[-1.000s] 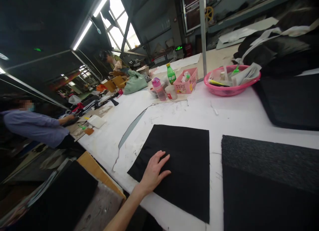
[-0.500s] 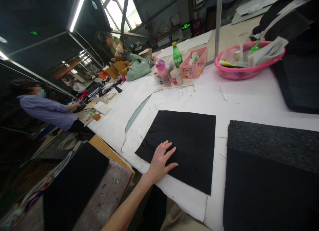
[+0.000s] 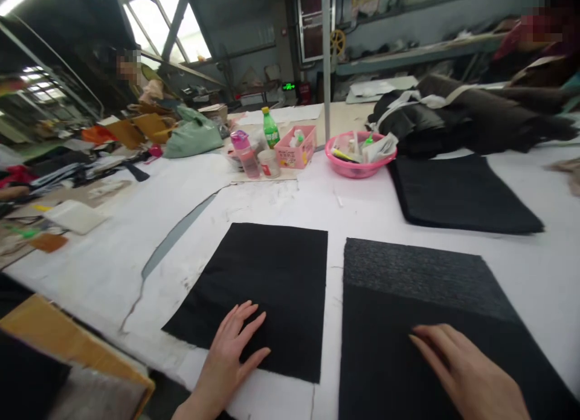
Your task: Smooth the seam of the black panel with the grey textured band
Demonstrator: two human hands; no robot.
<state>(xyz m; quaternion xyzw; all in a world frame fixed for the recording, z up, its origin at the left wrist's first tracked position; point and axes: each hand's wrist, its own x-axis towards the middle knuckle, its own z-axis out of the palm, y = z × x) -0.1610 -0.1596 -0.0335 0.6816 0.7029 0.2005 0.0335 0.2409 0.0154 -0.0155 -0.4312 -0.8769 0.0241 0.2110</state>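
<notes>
My left hand [image 3: 232,347] lies on a black fabric panel [image 3: 285,287], fingers spread over its lower left part. The panel rests flat on the white-covered table. To its right is a larger black fabric piece [image 3: 380,341] with a dark grey speckled band [image 3: 426,275] across its far end. Over this piece is my right hand [image 3: 466,365], its thumb and fingertips brought together. Whether a bit of cloth is pinched between those tips cannot be made out.
Farther back on the table [image 3: 203,196] stand a pink basin [image 3: 357,169], a pink box [image 3: 296,157], a green bottle [image 3: 270,130] and a pink-lidded bottle [image 3: 246,154]. A black fabric stack [image 3: 466,196] lies at the right. An upright pole [image 3: 327,63] rises behind. A person [image 3: 140,75] is at the back left.
The view has swung to the right. My right hand has come into view over the larger black piece. My left hand stays spread on the smaller panel.
</notes>
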